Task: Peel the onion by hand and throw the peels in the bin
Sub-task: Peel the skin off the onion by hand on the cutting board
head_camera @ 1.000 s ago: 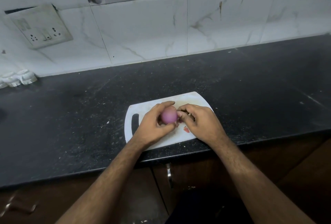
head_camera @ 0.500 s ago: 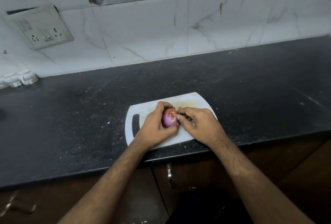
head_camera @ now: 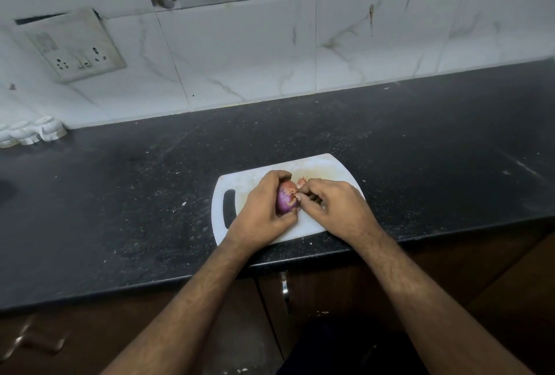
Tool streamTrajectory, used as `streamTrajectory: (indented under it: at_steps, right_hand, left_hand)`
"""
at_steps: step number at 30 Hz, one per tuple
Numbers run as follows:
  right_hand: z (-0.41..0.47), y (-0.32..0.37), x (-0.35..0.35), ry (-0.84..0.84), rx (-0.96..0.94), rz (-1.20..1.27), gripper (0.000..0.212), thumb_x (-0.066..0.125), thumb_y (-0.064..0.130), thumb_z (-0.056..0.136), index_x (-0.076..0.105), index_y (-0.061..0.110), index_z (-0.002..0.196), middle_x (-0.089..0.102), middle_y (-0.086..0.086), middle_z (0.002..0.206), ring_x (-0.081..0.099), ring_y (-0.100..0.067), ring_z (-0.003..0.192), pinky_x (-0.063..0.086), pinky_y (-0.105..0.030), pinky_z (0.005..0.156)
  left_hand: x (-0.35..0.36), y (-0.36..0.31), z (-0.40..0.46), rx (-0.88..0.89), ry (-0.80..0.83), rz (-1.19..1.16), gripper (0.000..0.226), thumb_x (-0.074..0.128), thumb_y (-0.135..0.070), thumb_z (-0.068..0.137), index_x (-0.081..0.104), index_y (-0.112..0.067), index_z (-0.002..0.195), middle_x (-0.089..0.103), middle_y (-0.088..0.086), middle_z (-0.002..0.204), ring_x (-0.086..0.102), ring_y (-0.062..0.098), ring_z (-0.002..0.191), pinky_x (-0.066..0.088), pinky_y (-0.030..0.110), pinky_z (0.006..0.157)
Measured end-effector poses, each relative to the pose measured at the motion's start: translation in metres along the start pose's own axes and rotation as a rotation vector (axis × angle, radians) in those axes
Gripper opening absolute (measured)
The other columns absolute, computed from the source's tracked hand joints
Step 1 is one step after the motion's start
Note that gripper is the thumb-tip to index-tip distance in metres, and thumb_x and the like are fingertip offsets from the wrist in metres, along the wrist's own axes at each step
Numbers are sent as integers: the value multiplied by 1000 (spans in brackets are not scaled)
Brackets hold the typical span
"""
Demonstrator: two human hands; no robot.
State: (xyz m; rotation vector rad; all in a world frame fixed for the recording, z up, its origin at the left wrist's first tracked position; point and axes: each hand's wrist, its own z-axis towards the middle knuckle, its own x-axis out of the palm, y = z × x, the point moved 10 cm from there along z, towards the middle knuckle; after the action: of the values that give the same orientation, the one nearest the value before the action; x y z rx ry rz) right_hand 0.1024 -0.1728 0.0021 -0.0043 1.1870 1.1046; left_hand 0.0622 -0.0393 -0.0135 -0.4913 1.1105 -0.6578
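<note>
Cupping the red onion (head_camera: 286,201) over the white cutting board (head_camera: 240,185), the left hand (head_camera: 264,209) grips firmly. The right hand (head_camera: 333,206) pinches papery skin at its root tuft; that brittle skin likely tears, and the smooth bulb looks slippery.

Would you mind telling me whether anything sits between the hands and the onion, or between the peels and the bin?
Nothing visible separates them: the left hand grips the onion over the board, and the right hand pinches at its papery end. No bin is in view, so that path cannot be judged.
</note>
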Motion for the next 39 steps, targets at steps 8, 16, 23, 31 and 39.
streamTrajectory:
  at_steps: [8, 16, 23, 31, 39]
  right_hand:
    - [2, -2, 2, 0, 11, -36, 10, 68, 28, 91, 66, 19, 88, 67, 8, 78, 60, -17, 69, 55, -39, 66]
    - [2, -1, 4, 36, 7, -75, 12, 66, 31, 89, 58, 21, 86, 61, 6, 75, 58, -19, 68, 53, -38, 64]
    - [2, 0, 7, 50, -3, -95, 16, 64, 30, 87, 50, 23, 83, 55, 5, 75, 53, -16, 68, 48, -35, 61]
    - [4, -3, 5, 40, 29, -78, 18, 63, 26, 86, 47, 27, 80, 52, 8, 71, 53, -16, 66, 47, -34, 58]
    - [4, -9, 5, 19, 74, -70, 17, 61, 23, 89, 49, 20, 78, 51, 6, 69, 52, -16, 64, 48, -36, 56]
  left_hand:
    - [-2, 1, 1, -40, -5, -82, 75, 84, -9, 84, 40, -12, 144, 59, -1, 137, 63, 6, 118, 54, 18, 99]
    - [-1, 0, 2, -20, -9, -99, 64, 83, -6, 83, 44, -16, 133, 62, -1, 129, 64, 7, 116, 57, 25, 95]
    - [0, -2, 2, 17, 6, -109, 57, 79, -9, 81, 50, -14, 130, 64, -3, 121, 64, 8, 109, 57, 30, 92]
    - [-3, -6, 2, 85, 3, -76, 53, 79, -15, 80, 64, -14, 131, 65, -3, 123, 62, 5, 112, 51, 15, 91]
    - [-3, -1, 2, 55, 18, -158, 47, 78, -12, 83, 66, -19, 128, 63, -4, 125, 63, 10, 115, 52, 19, 94]
